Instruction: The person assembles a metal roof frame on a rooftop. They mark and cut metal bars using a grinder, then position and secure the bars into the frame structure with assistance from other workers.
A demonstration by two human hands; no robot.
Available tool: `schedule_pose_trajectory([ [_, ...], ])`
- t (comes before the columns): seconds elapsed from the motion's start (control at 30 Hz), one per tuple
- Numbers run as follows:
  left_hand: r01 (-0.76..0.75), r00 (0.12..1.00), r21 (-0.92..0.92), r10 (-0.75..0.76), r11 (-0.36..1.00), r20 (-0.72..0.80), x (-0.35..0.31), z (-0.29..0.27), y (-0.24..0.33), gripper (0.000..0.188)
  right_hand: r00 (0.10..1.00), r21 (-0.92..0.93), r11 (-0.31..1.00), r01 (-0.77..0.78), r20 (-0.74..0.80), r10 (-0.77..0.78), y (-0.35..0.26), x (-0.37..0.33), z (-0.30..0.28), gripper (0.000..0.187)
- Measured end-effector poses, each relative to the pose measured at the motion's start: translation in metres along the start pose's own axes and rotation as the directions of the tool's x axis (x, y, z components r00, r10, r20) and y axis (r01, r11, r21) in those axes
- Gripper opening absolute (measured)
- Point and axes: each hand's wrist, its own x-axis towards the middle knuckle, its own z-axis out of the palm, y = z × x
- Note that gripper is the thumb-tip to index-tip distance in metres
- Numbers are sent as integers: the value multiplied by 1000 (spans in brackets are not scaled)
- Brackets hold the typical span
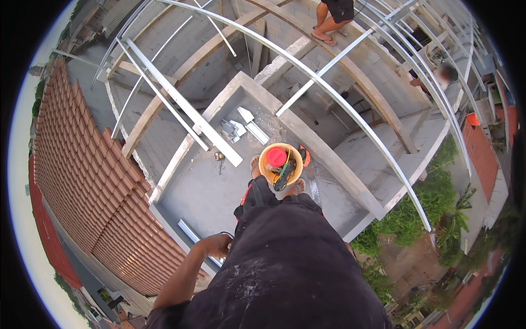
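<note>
My left hand (219,245) is low beside my left hip, its fingers curled in toward my dark clothing. A thin dark loop shows at the fingers; what they hold, if anything, is hidden. Close to this hand, a silver metal profile (188,230) lies along the slab's edge. My right hand is out of sight behind my body. Between my feet stands a yellow bucket (299,165) with a red round-topped container (276,157), a green-and-dark tool (282,176) and other items inside. An orange-and-black object (304,156) sits against its right side.
Cut metal pieces (256,132) and a small orange-and-black tool (219,157) lie on the grey slab (205,181). Low concrete walls (329,156) border it. Metal trusses (350,112) and wooden beams (378,98) span open rooms. Two people are beyond; a tiled roof (98,186) drops left.
</note>
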Motion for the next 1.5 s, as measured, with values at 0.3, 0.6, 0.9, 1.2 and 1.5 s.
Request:
schedule_pose_trajectory([
  [0.3,270,885,213,-155,939,-439,-8,52,14,68,999,-62,997,-35,-14,34,15,-26,-8,46],
  [0.6,-161,831,60,168,985,-529,3,20,70,90,996,-96,992,-85,-7,85,36,-48,-12,47],
  [0.9,-303,817,147,336,942,-469,30,24,41,105,994,-145,983,-108,17,112,46,-64,-18,49],
  [1.2,-326,808,154,360,933,-466,37,19,39,106,995,-196,977,-88,36,97,38,-56,-28,51],
  [1.5,-296,831,165,339,941,-442,29,14,46,112,994,-229,970,-77,56,92,36,-43,-32,52],
])
